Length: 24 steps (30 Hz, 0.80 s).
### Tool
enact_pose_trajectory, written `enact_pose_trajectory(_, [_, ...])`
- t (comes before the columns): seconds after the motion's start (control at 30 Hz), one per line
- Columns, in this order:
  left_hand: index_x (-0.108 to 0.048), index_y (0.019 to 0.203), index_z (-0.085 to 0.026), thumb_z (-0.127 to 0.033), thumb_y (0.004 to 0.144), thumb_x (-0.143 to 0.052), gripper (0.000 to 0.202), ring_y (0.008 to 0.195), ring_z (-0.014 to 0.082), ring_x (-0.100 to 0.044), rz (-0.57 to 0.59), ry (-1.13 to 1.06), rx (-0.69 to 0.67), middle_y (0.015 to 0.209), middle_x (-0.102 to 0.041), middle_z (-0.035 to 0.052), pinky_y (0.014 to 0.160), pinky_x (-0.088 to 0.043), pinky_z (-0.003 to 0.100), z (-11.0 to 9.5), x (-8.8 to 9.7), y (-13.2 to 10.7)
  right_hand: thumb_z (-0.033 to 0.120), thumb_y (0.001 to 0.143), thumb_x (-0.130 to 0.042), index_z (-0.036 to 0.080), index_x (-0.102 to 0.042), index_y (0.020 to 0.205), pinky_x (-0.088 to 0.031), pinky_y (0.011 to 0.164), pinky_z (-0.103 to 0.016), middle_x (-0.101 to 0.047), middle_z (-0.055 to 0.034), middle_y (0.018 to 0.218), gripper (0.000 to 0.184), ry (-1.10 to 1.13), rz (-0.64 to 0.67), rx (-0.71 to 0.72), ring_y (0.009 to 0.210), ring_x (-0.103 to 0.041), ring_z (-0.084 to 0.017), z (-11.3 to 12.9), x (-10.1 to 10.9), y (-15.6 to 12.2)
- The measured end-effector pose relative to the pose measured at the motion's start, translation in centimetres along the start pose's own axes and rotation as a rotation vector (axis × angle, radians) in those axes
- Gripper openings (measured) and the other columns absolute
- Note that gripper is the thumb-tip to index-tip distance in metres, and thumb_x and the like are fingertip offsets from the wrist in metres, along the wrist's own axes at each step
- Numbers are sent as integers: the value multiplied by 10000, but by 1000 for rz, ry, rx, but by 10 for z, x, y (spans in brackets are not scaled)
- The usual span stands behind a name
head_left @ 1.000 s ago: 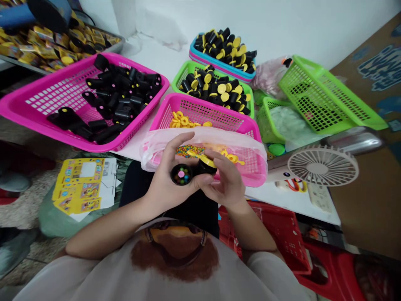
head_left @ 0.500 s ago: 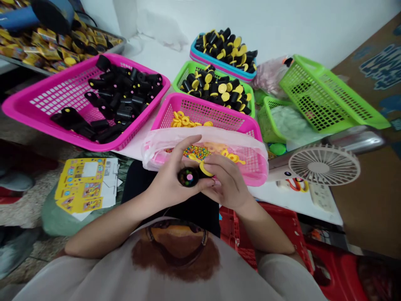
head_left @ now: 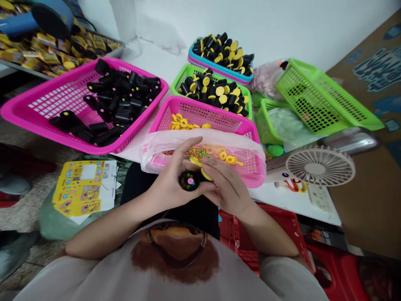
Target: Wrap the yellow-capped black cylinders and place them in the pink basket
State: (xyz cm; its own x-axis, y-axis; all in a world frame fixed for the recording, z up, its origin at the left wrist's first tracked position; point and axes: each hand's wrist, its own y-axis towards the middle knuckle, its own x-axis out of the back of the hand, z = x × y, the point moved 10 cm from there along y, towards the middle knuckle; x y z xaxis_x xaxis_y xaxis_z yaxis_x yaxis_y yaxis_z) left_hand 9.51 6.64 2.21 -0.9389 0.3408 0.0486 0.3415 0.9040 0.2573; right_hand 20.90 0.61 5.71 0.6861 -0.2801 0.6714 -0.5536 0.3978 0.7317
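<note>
Container, black, round end facing the camera (pink dot at its middle), is clamped in the curled fingers of the left hand. Right hand: fingers together, closed on a yellow cap just beside it, partly hidden. Both stand at the near edge of the front pink basket.

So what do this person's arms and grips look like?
The left grip and right grip are bare hands, without gloves. No watch or bracelet shows on the wrists. Both forearms are uncovered too, below short, loose, plain pale-grey sleeves.
</note>
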Motion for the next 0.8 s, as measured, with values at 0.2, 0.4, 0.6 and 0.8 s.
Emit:
enact_pose_trajectory(0.2, [-320,1614,-256,-320,831,-873,960,802,217,-811,179,-15,95,878,-778,3,710,-645,303,10,-13,-3,284,940,-746,241,-452,1581,-588,1164,-512,-643,-168,1511,707,252,342,-273,1462,-612,-300,-30,-20,5])
enact_pose_trajectory(0.4, [-357,1638,-241,-305,815,-883,980,872,253,-836,190,-65,102,872,-788,22,792,-676,342,10,-14,-6,217,780,-832,296,-519,1324,-624,1018,-425,-674,-82,1335,633,560,314,-337,1264,-693,-259,-39,-24,8])
enact_pose_trajectory(0.6, [-304,1677,-271,-342,830,-891,1033,941,282,-845,174,-210,120,998,-830,81,768,-678,355,14,-14,-10,370,918,-845,273,-585,1404,-655,1010,-423,-757,-91,1232,560,443,-38,-58,1175,-762,-235,-27,2,10])
enact_pose_trajectory(0.8, [-284,1659,-253,-348,890,-852,960,871,198,-832,112,-179,19,1073,-848,81,780,-660,291,13,-8,-11,304,1019,-743,114,-578,1478,-653,1095,-399,-778,-181,1259,523,172,8,59,1335,-729,-241,-6,7,7])
